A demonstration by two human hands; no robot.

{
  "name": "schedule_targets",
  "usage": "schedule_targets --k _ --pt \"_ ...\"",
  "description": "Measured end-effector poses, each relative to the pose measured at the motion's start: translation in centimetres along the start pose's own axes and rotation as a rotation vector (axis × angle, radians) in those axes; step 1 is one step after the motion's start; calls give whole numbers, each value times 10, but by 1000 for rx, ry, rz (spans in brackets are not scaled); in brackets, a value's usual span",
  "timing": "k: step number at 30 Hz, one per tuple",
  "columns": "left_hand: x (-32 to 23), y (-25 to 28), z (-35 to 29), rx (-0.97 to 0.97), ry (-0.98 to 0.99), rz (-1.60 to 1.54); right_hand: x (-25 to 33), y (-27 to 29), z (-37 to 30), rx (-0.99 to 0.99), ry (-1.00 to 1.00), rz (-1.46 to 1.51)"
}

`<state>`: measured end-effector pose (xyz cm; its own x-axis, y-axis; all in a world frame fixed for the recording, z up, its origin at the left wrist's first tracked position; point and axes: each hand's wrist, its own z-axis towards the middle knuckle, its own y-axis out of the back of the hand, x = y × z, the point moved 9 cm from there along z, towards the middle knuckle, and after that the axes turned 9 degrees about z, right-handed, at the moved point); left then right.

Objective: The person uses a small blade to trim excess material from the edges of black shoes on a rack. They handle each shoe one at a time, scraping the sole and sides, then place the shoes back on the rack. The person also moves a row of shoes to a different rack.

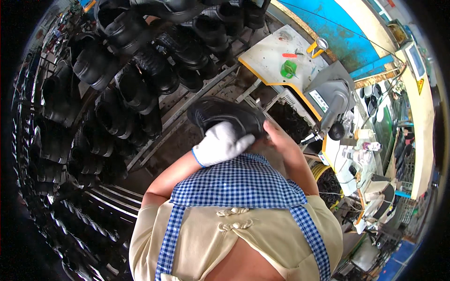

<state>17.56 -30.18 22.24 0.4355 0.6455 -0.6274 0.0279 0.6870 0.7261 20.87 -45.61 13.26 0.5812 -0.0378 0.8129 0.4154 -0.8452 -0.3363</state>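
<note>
A black shoe [225,111] is held in front of my body, lying across with one end to the left and the other to the right. My left hand [224,142], in a white knit glove with a blue cuff edge, grips its near side, thumb pointing right. At the shoe's right end is my bare right hand [279,136], its thumb against the black surface. The rest of the right hand's fingers are mostly hidden or blurred. No tool shows in either hand.
Racks of black shoes [150,65] fill the left and far side. On the right, a white worktable [267,58] holds a green container [288,69], a red-handled tool [289,55] and a yellow ring-shaped item [317,48]. Nearby stand a grey machine [335,89] and a white basket [300,104] of black pieces.
</note>
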Motion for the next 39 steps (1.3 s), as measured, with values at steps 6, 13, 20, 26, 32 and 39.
schedule_targets --k 6,13,20,26,32,39 --pt "-35 -21 6 311 -392 5 -74 17 5 25 -52 495" --pt "57 85 -7 -535 323 -559 -32 -11 -13 277 159 593" --pt "68 95 -9 -614 290 -955 -52 37 40 -152 102 143" --pt "35 121 2 -291 146 -381 144 -86 -29 70 1176 -668" --pt "33 101 -3 -54 178 -383 175 -160 -50 284 1297 -1211" --pt "24 93 -5 -88 97 -245 152 -187 -56 482 1270 -1772"
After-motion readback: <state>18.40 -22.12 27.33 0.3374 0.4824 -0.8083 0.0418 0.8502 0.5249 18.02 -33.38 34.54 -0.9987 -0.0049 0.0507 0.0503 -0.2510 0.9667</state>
